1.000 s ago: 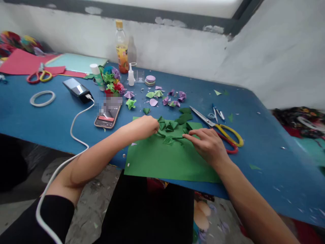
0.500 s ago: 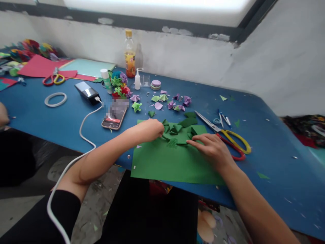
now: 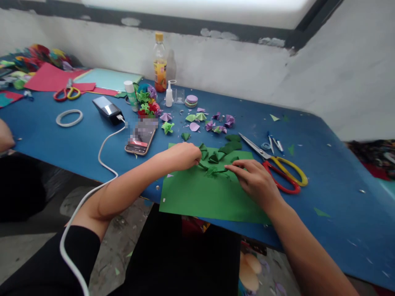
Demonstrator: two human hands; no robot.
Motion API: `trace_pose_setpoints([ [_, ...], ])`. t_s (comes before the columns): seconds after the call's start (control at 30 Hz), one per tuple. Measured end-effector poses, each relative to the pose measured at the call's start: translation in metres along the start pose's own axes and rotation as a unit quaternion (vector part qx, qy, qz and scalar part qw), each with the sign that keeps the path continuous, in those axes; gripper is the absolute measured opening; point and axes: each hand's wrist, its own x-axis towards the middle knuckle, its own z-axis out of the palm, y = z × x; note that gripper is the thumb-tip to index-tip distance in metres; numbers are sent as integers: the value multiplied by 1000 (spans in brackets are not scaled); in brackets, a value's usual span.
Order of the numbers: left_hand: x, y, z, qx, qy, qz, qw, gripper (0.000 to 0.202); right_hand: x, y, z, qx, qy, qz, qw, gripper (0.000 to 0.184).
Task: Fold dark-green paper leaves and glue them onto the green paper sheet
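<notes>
A large green paper sheet (image 3: 197, 197) lies at the table's front edge. Just above it, a thin green paper strip (image 3: 222, 170) runs between my hands, with a ragged, frayed-looking middle. Its left end is pinched in the fingers of my left hand (image 3: 187, 156). My right hand (image 3: 255, 177) pinches the other end between thumb and fingertips. Behind the strip, on the sheet, sit folded dark green paper pieces (image 3: 216, 157), partly hidden by my hands. Dark green paper leaves (image 3: 232, 146) lie at the sheet's back edge.
Big scissors (image 3: 271, 160) lie right of the sheet, near pens (image 3: 276, 143). To the left are a phone (image 3: 140, 142), a black device (image 3: 108, 110) and its white cable (image 3: 100, 150). A bottle (image 3: 160, 68) stands behind; another person's arm (image 3: 5, 135) shows far left.
My right hand has shifted slightly left and up, and the strip's frayed middle looks more spread out. My left hand keeps its pinch. The whole view has moved a little.
</notes>
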Motion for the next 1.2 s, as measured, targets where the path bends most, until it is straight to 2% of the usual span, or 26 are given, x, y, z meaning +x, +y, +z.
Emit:
trace_pose_setpoints([
  [0.2, -3, 1, -1, -4, 1, 32, 999, 24, 1, -5, -8, 86, 18, 85, 992, 23],
  [0.33, -3, 2, 0, -23, 18, 61, 998, 24, 1, -7, -11, 123, 26, 111, 986, 21],
  [0.87, -4, 7, 0, -25, 53, 99, 993, 22, 0, -12, -9, 170, 6, 116, 979, 20],
  [1.2, -3, 7, 1, -17, 63, 100, 993, 23, 2, -18, -7, 138, 14, 65, 988, 23],
])
